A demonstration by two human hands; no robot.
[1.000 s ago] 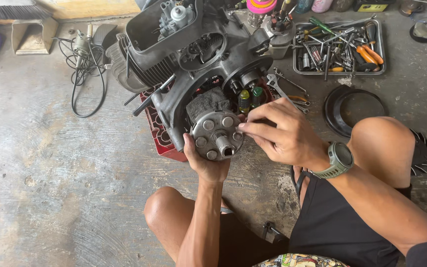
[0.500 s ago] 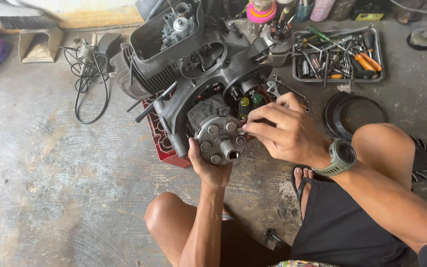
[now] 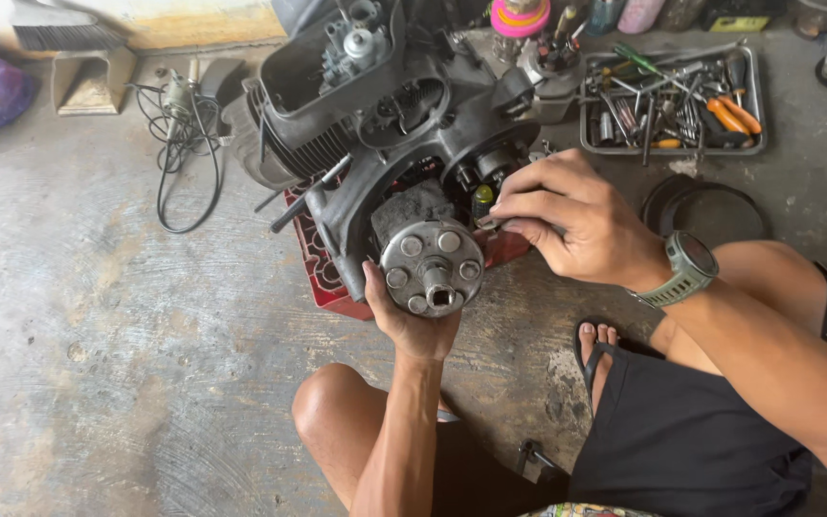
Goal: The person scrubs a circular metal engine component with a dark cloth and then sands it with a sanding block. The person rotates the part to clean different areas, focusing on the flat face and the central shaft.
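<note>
Head view, looking down on a concrete floor: a dark scooter engine lying on its side atop a red plastic crate, cooling fins to the left, open crankcase toward the knees. At the near face, a round grey clutch assembly with a ring of rivet-like bosses and a notched central hub, seated partly in the case mouth. Left hand cupped under that clutch from below, thumb along its left rim, bearing its weight and keeping it square. Right hand, green watch on the wrist, curled just beside the clutch's upper right edge, fingertips pinched on something small and grey against the case; exactly what is pinched, too small to tell. Beside those fingertips, a yellow-green cylindrical part inside the case. Behind, a metal tray of hand tools with orange-handled pliers, a black ring-shaped cover on the floor, a coiled cable at left, a brush at the top edge. Judged step: work at the clutch's seat in the crankcase, whether going in or coming out not readable. Next move seems to call for steady support underneath, a straight line along the shaft, fingers clear of the rim.
</note>
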